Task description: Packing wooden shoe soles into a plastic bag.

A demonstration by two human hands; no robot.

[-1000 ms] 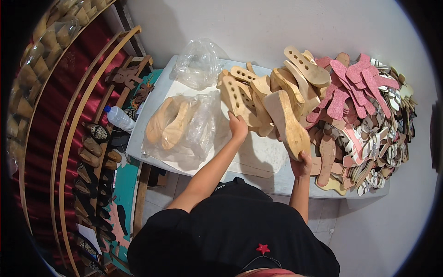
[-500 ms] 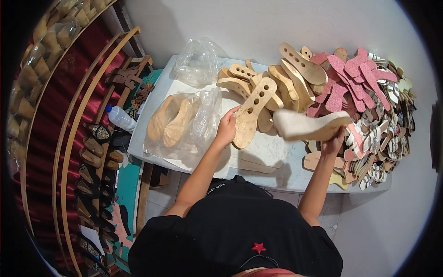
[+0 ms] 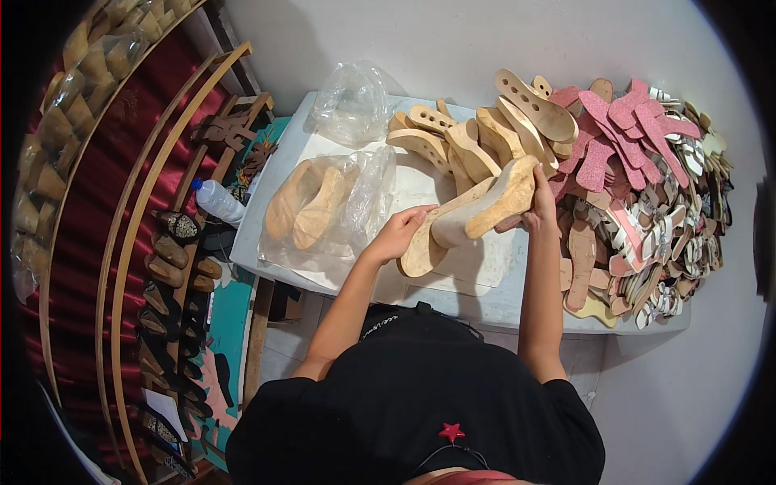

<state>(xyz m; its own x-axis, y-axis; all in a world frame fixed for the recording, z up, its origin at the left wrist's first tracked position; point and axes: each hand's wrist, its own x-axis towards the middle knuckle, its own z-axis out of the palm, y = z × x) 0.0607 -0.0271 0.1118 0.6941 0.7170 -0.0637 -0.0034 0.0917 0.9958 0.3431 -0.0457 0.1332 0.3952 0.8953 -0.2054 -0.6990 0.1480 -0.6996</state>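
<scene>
Wooden sole — right hand cupping one end.

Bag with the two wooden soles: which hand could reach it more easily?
Probably left: the left hand is nearer the bag, though holding a wooden sole; the right hand is farther off, gripping another sole.

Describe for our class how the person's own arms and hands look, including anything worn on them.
The left hand and right hand wear no gloves, and the forearms are bare, with no watch or bracelet visible. Short black sleeves cover the upper arms, with no markings showing.
</scene>
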